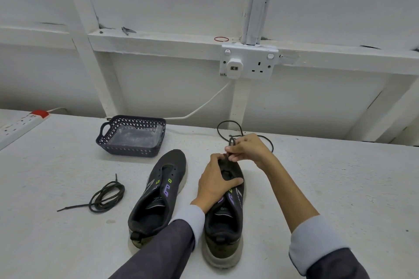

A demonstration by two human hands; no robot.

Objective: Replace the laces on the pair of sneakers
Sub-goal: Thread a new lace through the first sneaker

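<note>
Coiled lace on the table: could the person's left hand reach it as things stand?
Probably yes. The coiled lace lies uncovered beyond the left sneaker; the left hand need only let go of the right sneaker and pass over the other.

Left hand [215, 184] grips right sneaker [226, 239]; right hand [248, 149] pinches black lace [231, 141].

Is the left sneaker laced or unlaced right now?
Unlaced: the left sneaker shows bare eyelets, and a loose black lace lies coiled on the table beside it.
</note>
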